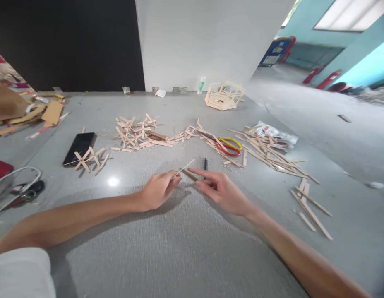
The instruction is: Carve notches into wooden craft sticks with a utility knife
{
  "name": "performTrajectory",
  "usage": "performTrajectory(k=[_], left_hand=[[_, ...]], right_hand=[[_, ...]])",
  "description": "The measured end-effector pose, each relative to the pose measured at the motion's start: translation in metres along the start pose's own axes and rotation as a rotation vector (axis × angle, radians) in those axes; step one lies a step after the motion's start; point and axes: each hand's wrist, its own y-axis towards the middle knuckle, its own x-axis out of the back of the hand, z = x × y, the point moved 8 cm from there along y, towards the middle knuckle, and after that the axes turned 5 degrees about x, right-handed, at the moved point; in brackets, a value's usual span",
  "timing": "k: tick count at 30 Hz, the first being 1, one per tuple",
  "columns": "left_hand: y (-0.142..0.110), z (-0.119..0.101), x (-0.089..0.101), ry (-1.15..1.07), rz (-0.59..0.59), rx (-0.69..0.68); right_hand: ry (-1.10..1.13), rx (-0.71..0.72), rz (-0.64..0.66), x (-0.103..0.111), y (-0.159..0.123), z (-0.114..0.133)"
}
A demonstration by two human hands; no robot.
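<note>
My left hand is closed in a pinch on a thin wooden stick that points up and to the right. My right hand lies just to its right, its fingers pinched on a second, darker wooden stick whose tip meets the first near my left fingers. Both hands hover just above the grey table, near its middle. A small black pen-like thing lies just beyond my right fingers.
Piles of wooden sticks stretch across the table, with more at the right. Red and yellow bands, a black phone beside glued crosses, a stick basket, a glue bottle and cardboard scraps surround them.
</note>
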Motion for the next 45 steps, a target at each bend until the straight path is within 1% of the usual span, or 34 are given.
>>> performTrajectory(k=[4,7,9,12,13,15,17,18,20,22,25,28,31,34,38,40,42,45], left_hand=[[0.0,0.002,0.0,-0.001,-0.015,0.031],[-0.002,0.0,0.003,0.005,-0.044,0.023],[-0.002,-0.004,0.014,0.02,-0.113,0.031],[0.002,-0.014,0.044,0.077,-0.242,0.059],[0.004,-0.018,0.051,0.094,-0.229,0.063],[0.011,-0.026,0.056,0.115,-0.104,0.068],[0.015,-0.033,0.055,0.123,0.036,0.055],[0.016,-0.034,0.053,0.143,0.087,0.049],[0.016,-0.035,0.046,0.186,0.17,0.024],[0.015,-0.038,0.039,0.245,0.206,-0.045],[0.013,-0.043,0.034,0.393,0.197,-0.147],[0.015,-0.04,0.039,0.525,0.154,-0.151],[0.02,-0.033,0.046,0.515,0.145,-0.125],[0.022,-0.032,0.05,0.531,0.112,-0.136],[0.015,-0.041,0.041,0.604,0.119,-0.243],[0.011,-0.046,0.036,0.611,0.128,-0.292],[0.007,-0.047,0.032,0.63,0.138,-0.315],[0.005,-0.043,0.026,0.722,0.144,-0.332]], right_hand=[[-0.133,0.072,-0.053,-0.006,-0.001,0.003],[-0.233,0.147,-0.067,-0.005,-0.002,0.008],[-0.296,0.176,-0.091,0.001,-0.002,0.01],[-0.446,0.217,-0.119,0.009,-0.006,0.013],[-0.516,0.23,-0.114,0.009,-0.008,0.014],[-0.676,0.252,-0.072,0.005,-0.013,0.016],[-0.831,0.273,-0.02,-0.004,-0.018,0.017],[-0.898,0.286,0.005,-0.009,-0.02,0.018],[-1.006,0.303,0.05,-0.018,-0.023,0.02],[-1.076,0.301,0.079,-0.025,-0.023,0.023],[-1.109,0.277,0.109,-0.032,-0.021,0.023],[-1.077,0.252,0.129,-0.038,-0.016,0.017],[-1.047,0.247,0.134,-0.042,-0.01,0.011],[-1.063,0.222,0.174,-0.046,-0.009,0.017],[-1.176,0.052,0.258,-0.047,-0.017,0.038],[-1.197,-0.009,0.296,-0.046,-0.021,0.047],[-1.179,-0.02,0.299,-0.045,-0.022,0.049],[-1.123,0.064,0.241,-0.045,-0.018,0.038]])
